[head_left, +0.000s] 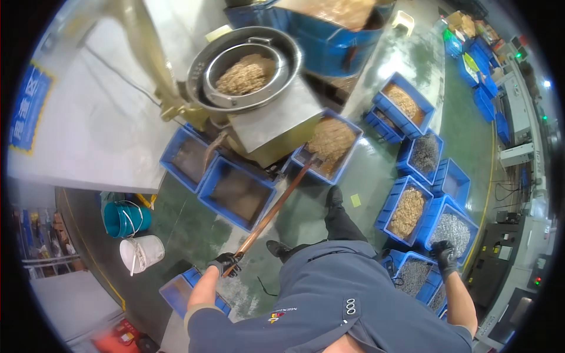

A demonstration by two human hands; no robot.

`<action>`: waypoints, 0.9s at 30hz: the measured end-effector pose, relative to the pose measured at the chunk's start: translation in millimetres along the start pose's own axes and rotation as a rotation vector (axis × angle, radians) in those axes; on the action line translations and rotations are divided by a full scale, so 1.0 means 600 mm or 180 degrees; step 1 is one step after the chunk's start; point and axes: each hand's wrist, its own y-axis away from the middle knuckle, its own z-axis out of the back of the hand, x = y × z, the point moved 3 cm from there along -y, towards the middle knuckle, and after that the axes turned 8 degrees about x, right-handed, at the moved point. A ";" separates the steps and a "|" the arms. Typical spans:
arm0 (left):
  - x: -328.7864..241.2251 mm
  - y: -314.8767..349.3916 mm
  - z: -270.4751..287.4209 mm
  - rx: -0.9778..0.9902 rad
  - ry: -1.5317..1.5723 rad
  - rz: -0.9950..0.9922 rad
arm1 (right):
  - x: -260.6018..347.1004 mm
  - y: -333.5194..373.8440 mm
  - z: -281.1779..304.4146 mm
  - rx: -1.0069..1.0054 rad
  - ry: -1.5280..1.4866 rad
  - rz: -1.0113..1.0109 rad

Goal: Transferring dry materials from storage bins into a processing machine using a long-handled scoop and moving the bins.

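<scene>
My left hand, in a black glove, is closed round the long wooden handle of a shovel. The shovel's head rests in a blue bin holding a heap of small tan-gold pieces. Out to the right, my right hand, also gloved in black, holds nothing that I can see, its fingers loosely apart. Below it is a blue bin of small silvery pieces. Beyond the shovel stands a round metal bowl machine with a heap of the tan-gold pieces inside.
Two blue bins with dull brown contents sit left of the shovel. Several bins of gold and grey pieces line the right. A teal bucket and a white bucket stand at left. Machines run along the far right.
</scene>
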 end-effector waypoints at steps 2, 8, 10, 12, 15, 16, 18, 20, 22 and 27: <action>-0.052 -0.020 -0.018 0.0011 -0.0243 0.0367 | 0.018 -0.058 0.040 -0.0159 -0.0462 0.0309; -0.123 -0.045 -0.080 -0.0394 -0.0406 0.0560 | 0.202 -0.355 -0.082 0.1610 -0.1896 -0.0361; -0.206 0.007 -0.119 -0.0422 -0.0955 0.0622 | 0.230 -0.490 -0.220 0.2196 -0.1063 0.0662; -0.158 0.039 -0.131 -0.0524 -0.0808 0.0827 | 0.281 -0.583 -0.401 0.3042 -0.1378 0.0347; -0.280 0.017 -0.189 -0.0680 -0.1354 0.0495 | 0.208 -0.753 -0.661 0.1234 -0.1498 0.1775; -0.169 0.052 -0.191 -0.0788 0.0123 0.0596 | 0.298 -0.718 -0.758 0.2708 -0.1468 -0.0616; -0.138 0.030 -0.210 -0.0870 0.0847 0.0560 | 0.340 -0.708 -0.869 0.2809 -0.2359 -0.1190; -0.190 0.016 -0.256 -0.1333 -0.0672 0.0527 | 0.358 -0.721 -0.942 0.2711 -0.2672 -0.1535; -0.125 0.006 -0.279 -0.1022 0.0748 0.0289 | 0.396 -0.743 -1.012 0.2600 -0.4905 -0.2058; -0.007 -0.173 -0.276 0.0899 0.3901 0.0384 | 0.313 -0.890 -1.091 0.2455 -0.5149 -0.1626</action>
